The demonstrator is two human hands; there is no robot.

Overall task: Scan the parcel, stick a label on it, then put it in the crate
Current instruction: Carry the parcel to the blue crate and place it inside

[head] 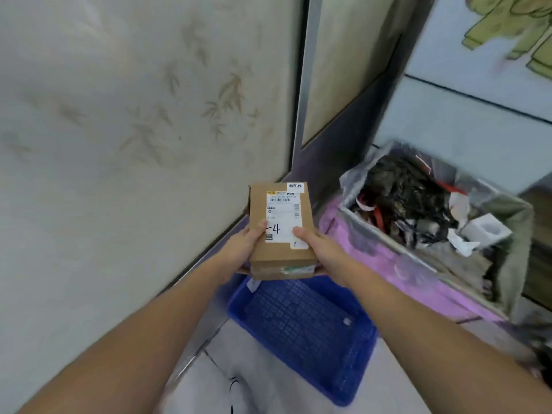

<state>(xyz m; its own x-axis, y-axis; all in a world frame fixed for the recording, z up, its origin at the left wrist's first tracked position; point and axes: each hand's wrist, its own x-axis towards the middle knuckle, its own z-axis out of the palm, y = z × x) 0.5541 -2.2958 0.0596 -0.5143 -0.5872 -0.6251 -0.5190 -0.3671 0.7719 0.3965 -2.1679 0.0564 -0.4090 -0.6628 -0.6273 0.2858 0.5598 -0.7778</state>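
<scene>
Both forearms are stretched forward, the parcel (pixel 280 231) held above the crate (pixel 301 330).

The cardboard parcel is clamped at its sides by the left hand (pixel 243 248) and right hand (pixel 316 249), white label (pixel 283 218) upward. The blue crate is seen empty below; released off-centre, its rim could be struck, or the littered bin (pixel 433 216) alongside reached instead.

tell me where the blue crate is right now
In the head view the blue crate sits on the floor at lower centre, directly below the parcel held in both hands, with the bin of rubbish to its right.
</scene>
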